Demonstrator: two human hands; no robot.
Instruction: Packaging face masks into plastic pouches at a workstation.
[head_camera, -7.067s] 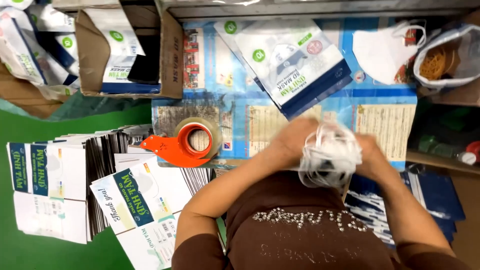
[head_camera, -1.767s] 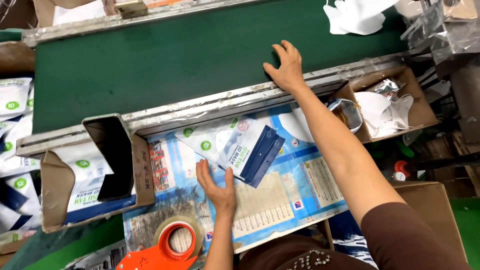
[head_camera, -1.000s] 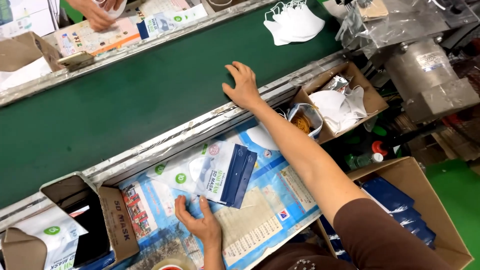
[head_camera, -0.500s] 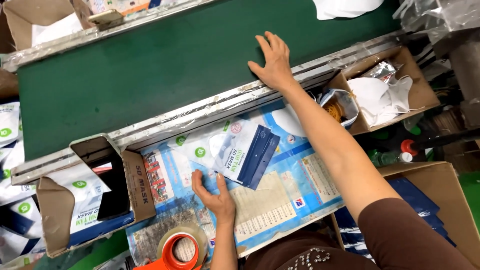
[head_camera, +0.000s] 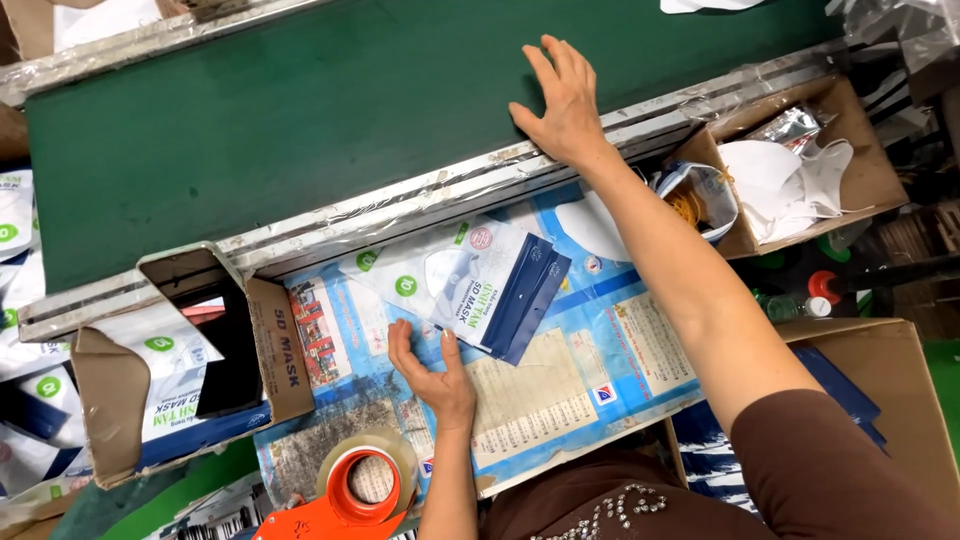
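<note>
Nearest the person, an orange tape dispenser (head_camera: 345, 490) lies at the edge of the work table (head_camera: 600, 360), which is covered with a printed blue sheet. Just beyond it the left hand (head_camera: 432, 368) rests flat on the sheet, fingers spread and holding nothing, fingertips just beside the stack of flat packets (head_camera: 470, 285). The packets, white with dark blue edges, lie fanned in the middle of the table, near the metal rail (head_camera: 380, 205). They look light, thin and flexible with a glossy, probably slippery film; a pinch at the dark blue edge, or a flat palm pressing on top, would likely control them best. To the left stands an open cardboard box (head_camera: 180, 370) of similar packets. Farthest away, the right hand (head_camera: 562, 100) lies open, palm down, at the near edge of the green conveyor belt (head_camera: 280, 110), empty.
</note>
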